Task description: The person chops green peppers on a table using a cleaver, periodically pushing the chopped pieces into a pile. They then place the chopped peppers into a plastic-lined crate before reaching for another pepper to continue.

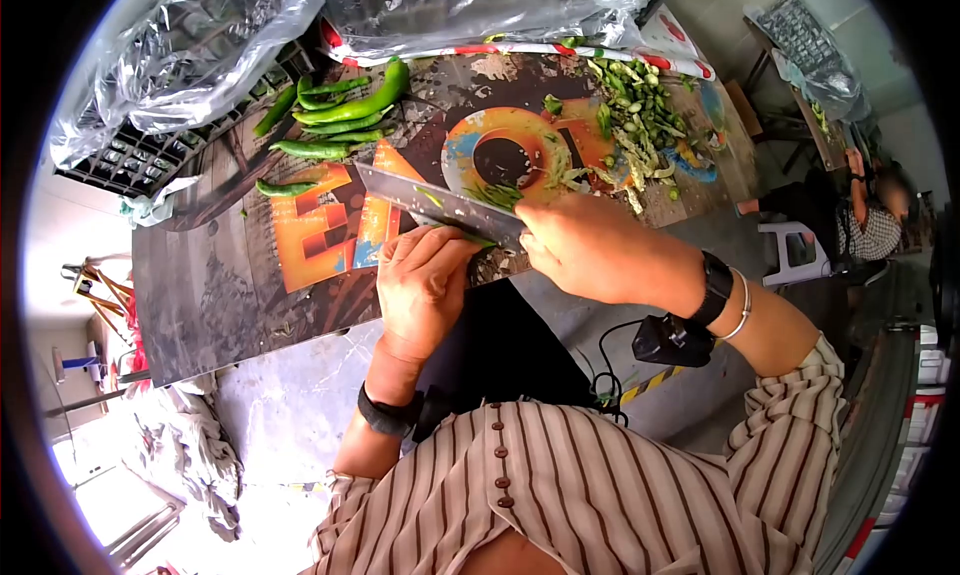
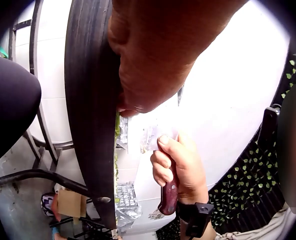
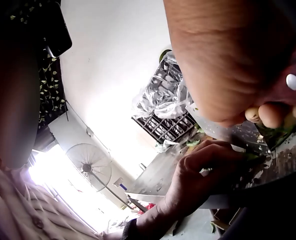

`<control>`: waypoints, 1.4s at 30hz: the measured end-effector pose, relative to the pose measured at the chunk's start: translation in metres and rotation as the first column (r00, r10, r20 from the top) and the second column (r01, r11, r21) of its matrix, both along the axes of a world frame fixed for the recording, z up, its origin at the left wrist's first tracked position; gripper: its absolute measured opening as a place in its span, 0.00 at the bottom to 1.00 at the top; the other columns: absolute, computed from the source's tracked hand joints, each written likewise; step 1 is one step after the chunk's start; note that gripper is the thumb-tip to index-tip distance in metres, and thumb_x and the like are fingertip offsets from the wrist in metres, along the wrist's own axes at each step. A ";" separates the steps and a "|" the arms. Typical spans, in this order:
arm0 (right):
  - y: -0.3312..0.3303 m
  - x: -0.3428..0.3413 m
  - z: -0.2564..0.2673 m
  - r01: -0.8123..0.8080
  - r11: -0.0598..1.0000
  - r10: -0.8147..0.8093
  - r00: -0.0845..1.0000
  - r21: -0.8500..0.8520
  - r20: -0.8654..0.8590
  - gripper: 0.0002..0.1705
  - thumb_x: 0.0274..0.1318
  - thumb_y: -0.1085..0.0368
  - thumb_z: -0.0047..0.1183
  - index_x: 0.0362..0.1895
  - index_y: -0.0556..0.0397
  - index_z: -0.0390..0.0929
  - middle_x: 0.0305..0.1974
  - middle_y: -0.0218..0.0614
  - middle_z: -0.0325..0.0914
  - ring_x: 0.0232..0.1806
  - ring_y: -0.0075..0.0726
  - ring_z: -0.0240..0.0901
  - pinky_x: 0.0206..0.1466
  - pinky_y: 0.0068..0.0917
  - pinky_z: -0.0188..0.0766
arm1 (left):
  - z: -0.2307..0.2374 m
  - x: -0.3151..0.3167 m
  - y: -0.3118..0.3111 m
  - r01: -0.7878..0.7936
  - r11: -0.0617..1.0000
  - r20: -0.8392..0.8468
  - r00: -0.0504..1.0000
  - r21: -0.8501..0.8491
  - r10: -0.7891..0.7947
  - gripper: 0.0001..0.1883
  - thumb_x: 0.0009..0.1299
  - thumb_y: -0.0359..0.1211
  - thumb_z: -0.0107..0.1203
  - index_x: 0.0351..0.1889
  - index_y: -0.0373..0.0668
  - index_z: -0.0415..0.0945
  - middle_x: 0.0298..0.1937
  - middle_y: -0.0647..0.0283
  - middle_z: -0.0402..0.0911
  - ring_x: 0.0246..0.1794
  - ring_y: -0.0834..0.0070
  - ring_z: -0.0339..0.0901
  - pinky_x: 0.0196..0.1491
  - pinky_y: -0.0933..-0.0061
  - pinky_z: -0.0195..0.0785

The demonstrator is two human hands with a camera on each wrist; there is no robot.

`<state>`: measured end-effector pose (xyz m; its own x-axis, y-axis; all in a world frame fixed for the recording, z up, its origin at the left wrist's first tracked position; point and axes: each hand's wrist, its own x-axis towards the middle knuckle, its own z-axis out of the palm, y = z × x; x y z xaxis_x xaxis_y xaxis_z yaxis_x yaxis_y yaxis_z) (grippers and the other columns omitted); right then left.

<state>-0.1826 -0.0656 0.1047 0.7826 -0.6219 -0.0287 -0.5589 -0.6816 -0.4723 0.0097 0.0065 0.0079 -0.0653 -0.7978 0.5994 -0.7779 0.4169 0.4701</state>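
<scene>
My right hand [image 1: 600, 250] grips a cleaver [image 1: 432, 199] by its dark red handle [image 2: 169, 196], which shows best in the left wrist view. The broad blade stands on edge and slants away to the left over the table. Just below it, my left hand [image 1: 425, 280] holds a green chili pepper [image 1: 482, 241] down on the tabletop, fingertips right at the blade. Most of that pepper is hidden by fingers and blade. Slivers of cut pepper [image 1: 497, 195] lie beyond the blade.
Several whole green chili peppers [image 1: 365, 105] lie at the back left of the worn printed table [image 1: 210, 295]. Chopped pepper pieces [image 1: 640, 115] are heaped at the back right. A black crate [image 1: 150, 160] with clear plastic stands at the left. Another person [image 1: 870, 220] sits at far right.
</scene>
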 end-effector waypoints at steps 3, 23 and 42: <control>0.003 0.002 0.007 -0.007 0.998 0.014 0.992 0.064 -0.122 0.10 0.61 0.65 0.47 0.32 0.61 0.68 0.23 0.55 0.73 0.29 0.66 0.73 0.35 0.54 0.69 | 0.001 0.000 0.001 -0.005 1.000 0.014 1.000 0.011 0.005 0.11 0.56 0.25 0.62 0.35 0.51 0.81 0.39 0.73 0.81 0.44 0.71 0.78 0.48 0.69 0.65; -0.009 0.011 -0.005 -0.076 0.995 0.080 0.995 0.060 -0.056 0.09 0.56 0.69 0.49 0.33 0.66 0.71 0.28 0.60 0.76 0.34 0.66 0.76 0.38 0.51 0.71 | -0.002 0.000 0.000 0.001 1.000 0.023 1.000 0.022 -0.001 0.06 0.60 0.28 0.62 0.35 0.49 0.82 0.38 0.71 0.81 0.44 0.69 0.78 0.48 0.67 0.64; -0.015 0.038 -0.022 -0.013 1.000 0.011 0.996 0.016 0.091 0.08 0.55 0.68 0.50 0.30 0.64 0.71 0.25 0.58 0.76 0.31 0.64 0.76 0.34 0.52 0.71 | -0.001 0.002 0.002 0.005 1.000 -0.073 0.997 0.004 -0.005 0.07 0.59 0.25 0.62 0.34 0.47 0.81 0.38 0.68 0.81 0.42 0.65 0.78 0.48 0.66 0.67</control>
<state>-0.1451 -0.0803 0.0829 0.7899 -0.6123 0.0328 -0.5047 -0.6795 -0.5325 0.0119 0.0086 0.0065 -0.0254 -0.8001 0.5994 -0.7393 0.4187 0.5275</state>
